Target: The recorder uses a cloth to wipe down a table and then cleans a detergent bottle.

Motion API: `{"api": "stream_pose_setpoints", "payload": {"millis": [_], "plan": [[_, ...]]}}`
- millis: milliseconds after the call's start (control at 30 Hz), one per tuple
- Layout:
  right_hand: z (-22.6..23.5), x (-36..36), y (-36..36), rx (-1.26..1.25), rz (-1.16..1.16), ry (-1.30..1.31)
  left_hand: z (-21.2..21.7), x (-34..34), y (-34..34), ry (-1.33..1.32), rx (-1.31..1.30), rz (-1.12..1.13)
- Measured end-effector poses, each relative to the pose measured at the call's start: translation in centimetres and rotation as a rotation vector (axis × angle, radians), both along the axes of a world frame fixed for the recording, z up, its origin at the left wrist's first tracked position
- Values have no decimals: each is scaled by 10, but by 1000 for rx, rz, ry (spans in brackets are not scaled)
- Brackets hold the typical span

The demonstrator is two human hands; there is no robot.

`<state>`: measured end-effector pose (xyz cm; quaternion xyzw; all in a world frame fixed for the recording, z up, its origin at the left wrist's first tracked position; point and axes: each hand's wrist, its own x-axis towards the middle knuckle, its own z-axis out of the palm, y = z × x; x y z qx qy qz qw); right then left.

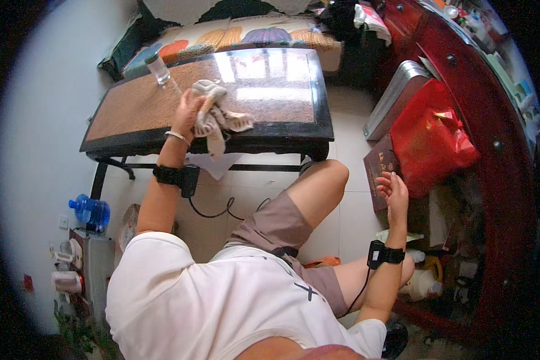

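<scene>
My left hand [188,113] is closed on a crumpled cream-coloured cloth [209,96] at the near edge of the low table [132,111]. Part of the cloth lies on the tabletop, and one end hangs over the dark front rim. Behind and left of this hand, a clear glass jar [158,69] with a greenish lid stands on the table. My right hand [393,191] is raised over my right side, fingers loosely bent and apart, with nothing in it. A red bag [429,141] is the nearest large thing to it.
Beyond the table is a seat with a patterned cover [240,36]. A silver case [399,99] leans by the dark red cabinet [483,90] on the right. At left sits a blue water bottle [91,212]. A black cable [213,215] trails from my left wrist strap.
</scene>
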<state>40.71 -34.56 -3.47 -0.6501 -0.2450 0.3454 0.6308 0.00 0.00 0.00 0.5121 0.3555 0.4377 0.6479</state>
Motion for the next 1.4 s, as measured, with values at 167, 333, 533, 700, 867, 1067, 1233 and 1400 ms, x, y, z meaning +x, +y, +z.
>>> {"api": "stream_pose_setpoints", "payload": {"millis": [167,333,533,700,867,1067,1233,1400], "plan": [[15,9,19,54,47,-89,-64,-36,59,791,733,253],[-3,19,22,42,19,-55,-71,27,33,1417,697,382],[-5,26,17,2,-37,-64,-73,-6,120,1185,582,236],[-16,38,13,-24,-62,-72,-73,-22,196,583,118,174],[-20,38,13,-56,-55,-68,-39,46,188,629,47,68],[-22,35,33,-4,57,-86,-36,125,198,773,147,-26],[-20,33,37,-12,22,-59,-18,195,163,849,275,-280],[-21,41,32,-13,-25,-36,-14,225,169,725,272,-209]]}}
